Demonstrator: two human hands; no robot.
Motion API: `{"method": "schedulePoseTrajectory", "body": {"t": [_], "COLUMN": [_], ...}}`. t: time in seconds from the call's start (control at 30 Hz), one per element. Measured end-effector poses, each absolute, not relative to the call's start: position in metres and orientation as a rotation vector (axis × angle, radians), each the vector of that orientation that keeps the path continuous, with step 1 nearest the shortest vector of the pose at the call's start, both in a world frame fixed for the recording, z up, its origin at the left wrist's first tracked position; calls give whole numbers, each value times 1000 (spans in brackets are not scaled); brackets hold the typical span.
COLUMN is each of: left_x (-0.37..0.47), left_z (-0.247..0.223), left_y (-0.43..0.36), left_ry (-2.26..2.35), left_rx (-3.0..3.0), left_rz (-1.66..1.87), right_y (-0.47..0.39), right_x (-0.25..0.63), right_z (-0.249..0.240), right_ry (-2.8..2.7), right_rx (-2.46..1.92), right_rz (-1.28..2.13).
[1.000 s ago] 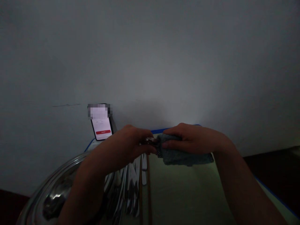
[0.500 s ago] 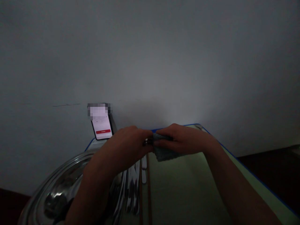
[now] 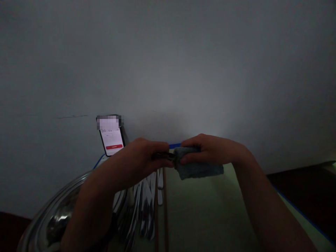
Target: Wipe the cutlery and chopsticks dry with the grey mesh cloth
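Note:
Above the far part of the green table, my left hand pinches a thin dark metal piece, perhaps a cutlery handle; most of it is hidden by the fingers. My right hand is closed on a grey-blue cloth, with a folded end of it at the metal piece. The cloth hangs down below the right fingers. Beneath my left forearm lie several pieces of metal cutlery, side by side, with two long brown sticks to their right.
A large shiny metal bowl stands at the left, partly behind my left forearm. A lit phone leans on the grey wall at the back. The table has a blue edge.
My hands have moved slightly apart, the left one leftward and the right one rightward. More of the cloth shows below my right hand, spread out to the right.

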State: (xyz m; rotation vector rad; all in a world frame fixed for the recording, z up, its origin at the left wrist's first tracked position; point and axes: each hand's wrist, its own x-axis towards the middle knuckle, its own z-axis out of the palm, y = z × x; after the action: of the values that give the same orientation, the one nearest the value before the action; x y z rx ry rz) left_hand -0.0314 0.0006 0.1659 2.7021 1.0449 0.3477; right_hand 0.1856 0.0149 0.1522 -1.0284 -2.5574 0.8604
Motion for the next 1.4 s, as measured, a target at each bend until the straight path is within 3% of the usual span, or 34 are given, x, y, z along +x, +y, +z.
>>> {"method": "schedulePoseTrajectory", "body": {"t": [0.17, 0.5, 1.4], "left_x": [-37, -29, -23], "left_z": [165, 163, 168], "left_y": [-1, -6, -6], "left_ry": [1137, 1161, 1105], "left_rx": [2702, 2585, 2867], "left_rz": [328, 192, 527], "right_y": [18, 7, 0], "right_x": [197, 188, 186], "right_z": [151, 157, 161], "right_ry": [-2496, -2511, -2429], "right_rx": [-1183, -1199, -1075], "right_rz": [953, 643, 800]}}
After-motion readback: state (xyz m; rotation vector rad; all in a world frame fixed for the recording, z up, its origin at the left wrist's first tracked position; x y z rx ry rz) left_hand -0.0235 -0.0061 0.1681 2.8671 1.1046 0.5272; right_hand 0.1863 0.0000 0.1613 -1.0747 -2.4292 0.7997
